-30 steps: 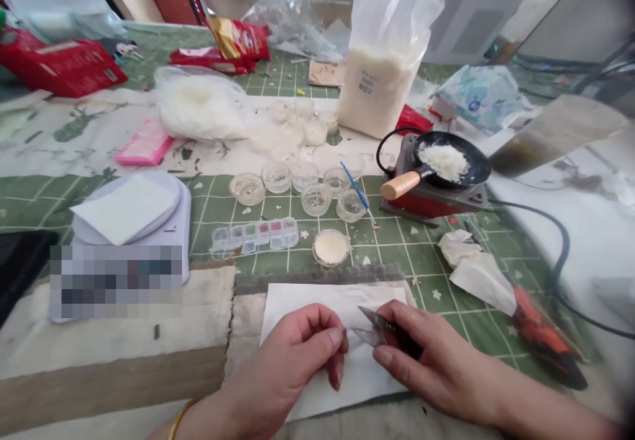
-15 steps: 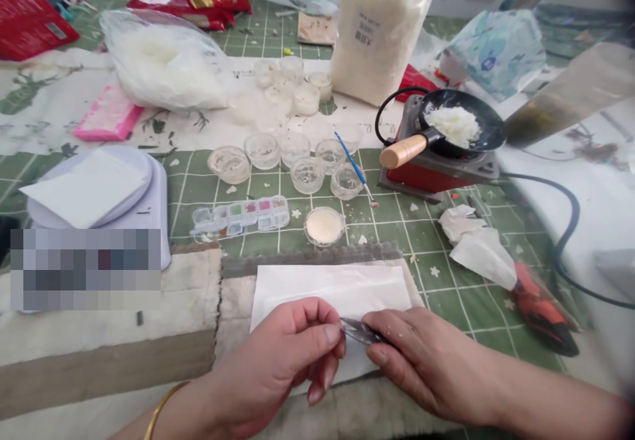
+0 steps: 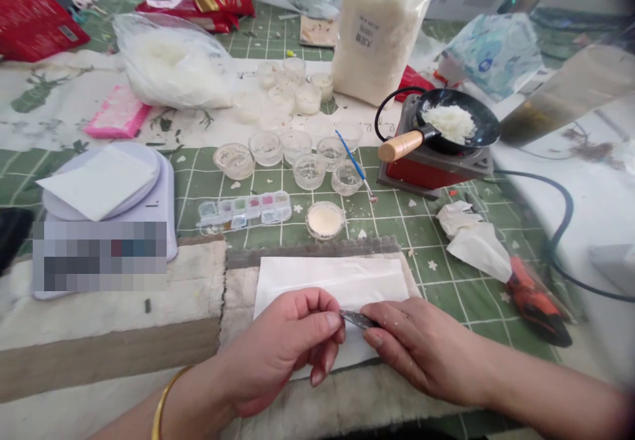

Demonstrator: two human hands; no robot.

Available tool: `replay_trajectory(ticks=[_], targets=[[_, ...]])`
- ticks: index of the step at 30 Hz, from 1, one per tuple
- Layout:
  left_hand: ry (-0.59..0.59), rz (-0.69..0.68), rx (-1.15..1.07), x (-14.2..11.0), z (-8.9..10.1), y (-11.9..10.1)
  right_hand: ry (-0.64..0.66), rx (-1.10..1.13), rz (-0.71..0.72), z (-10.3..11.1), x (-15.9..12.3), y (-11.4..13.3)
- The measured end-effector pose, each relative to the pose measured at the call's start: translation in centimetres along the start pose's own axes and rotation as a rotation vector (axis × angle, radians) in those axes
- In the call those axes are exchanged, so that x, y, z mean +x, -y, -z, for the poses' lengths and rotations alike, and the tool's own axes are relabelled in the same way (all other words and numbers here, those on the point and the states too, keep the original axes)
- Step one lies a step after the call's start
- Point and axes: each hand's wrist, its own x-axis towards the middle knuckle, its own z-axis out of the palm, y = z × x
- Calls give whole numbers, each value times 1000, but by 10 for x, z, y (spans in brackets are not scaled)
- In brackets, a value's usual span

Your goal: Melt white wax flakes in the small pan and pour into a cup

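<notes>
My right hand (image 3: 421, 347) grips slim grey metal tweezers (image 3: 358, 319) between thumb and forefinger, their tips pointing left. Those tips meet the thumb and forefinger of my left hand (image 3: 297, 334), which are pinched together. Whatever the left fingers pinch is too small or too hidden to name. Both hands are held over a white paper sheet (image 3: 332, 274), lying on a beige and grey cloth mat (image 3: 243, 288). Just beyond the paper stands a small clear cup of cream-coloured wax (image 3: 325, 220).
A pill-box-like case of colours (image 3: 245, 208), several clear cups (image 3: 308, 172) and a blue brush (image 3: 351, 155) lie ahead. On the right are a small pan of white flakes (image 3: 451, 124) on a red heater, crumpled tissue (image 3: 476, 241) and an orange-black tool (image 3: 538, 304). A scale (image 3: 166, 215) stands left.
The view has shifted slightly. The prongs of the tweezers look closer together, and their tips now reach the left fingertips. Both hands otherwise keep nearly the same pose.
</notes>
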Motion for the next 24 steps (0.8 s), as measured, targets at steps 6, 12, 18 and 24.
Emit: replay_trajectory(ticks=[6,12,18,24], targets=[[14,-15,0,0,0,0,25,16,-5,1,-2,0],[12,-16,13,1,1,1,-2,-9,-2,0,-3,1],[17,-30,4,0,2,1,5,-1,-1,0,-2,0],[17,-31,6,0,1,1,14,-3,12,-1,-3,0]])
